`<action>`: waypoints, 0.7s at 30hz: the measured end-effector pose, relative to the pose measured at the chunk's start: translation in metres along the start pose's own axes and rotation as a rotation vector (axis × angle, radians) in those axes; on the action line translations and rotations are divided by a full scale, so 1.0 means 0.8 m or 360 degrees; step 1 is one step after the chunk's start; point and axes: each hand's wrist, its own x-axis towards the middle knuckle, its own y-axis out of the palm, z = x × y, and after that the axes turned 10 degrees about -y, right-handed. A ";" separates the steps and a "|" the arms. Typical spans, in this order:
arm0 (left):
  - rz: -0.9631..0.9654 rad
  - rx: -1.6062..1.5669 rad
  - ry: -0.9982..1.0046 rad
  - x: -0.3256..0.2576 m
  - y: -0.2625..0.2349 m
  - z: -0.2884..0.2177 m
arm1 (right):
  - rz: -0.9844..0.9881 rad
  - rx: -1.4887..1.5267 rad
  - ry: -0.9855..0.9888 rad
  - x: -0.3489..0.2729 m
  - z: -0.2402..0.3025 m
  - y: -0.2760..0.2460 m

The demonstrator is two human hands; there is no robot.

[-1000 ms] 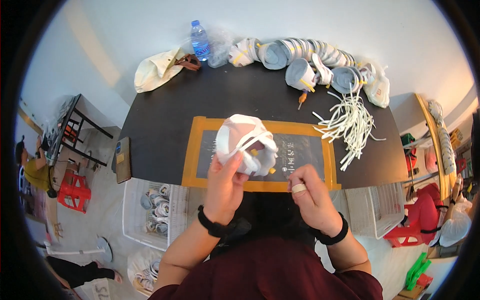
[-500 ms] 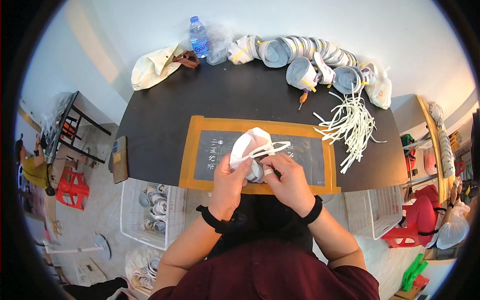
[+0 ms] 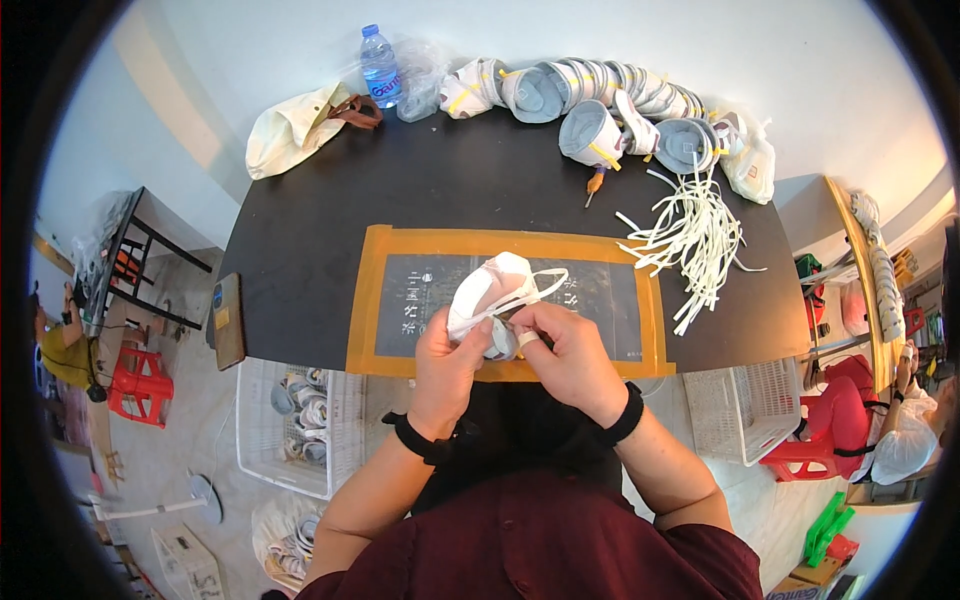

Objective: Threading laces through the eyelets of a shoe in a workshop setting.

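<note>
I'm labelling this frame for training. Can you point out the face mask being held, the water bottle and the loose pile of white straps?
face mask point(image 3: 487, 290): head view, on its white domed shell.
water bottle point(image 3: 379, 70): head view, on its label.
white straps point(image 3: 690, 235): head view, middle of the pile.

Black table point(image 3: 420, 200). Centre front: dark mat point(image 3: 600, 295) with an orange tape border. Back edge: cream bag point(image 3: 290, 140), water bottle point(image 3: 379, 66), clear plastic bag point(image 3: 420, 70), row of stacked masks point(image 3: 600, 100). Screwdriver point(image 3: 594, 186) just in front of the masks. Right: loose pile of white straps point(image 3: 690, 235).
</note>
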 end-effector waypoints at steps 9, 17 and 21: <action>-0.0016 -0.0022 0.0054 -0.003 0.005 0.000 | 0.0008 -0.0061 -0.0101 -0.006 0.000 0.004; -0.0052 0.0027 0.0091 -0.001 0.008 -0.002 | -0.0008 -0.0140 -0.0076 -0.005 0.003 0.008; -0.0114 0.0212 0.0159 -0.001 0.006 0.001 | 0.0039 -0.0253 -0.0105 0.001 0.009 0.003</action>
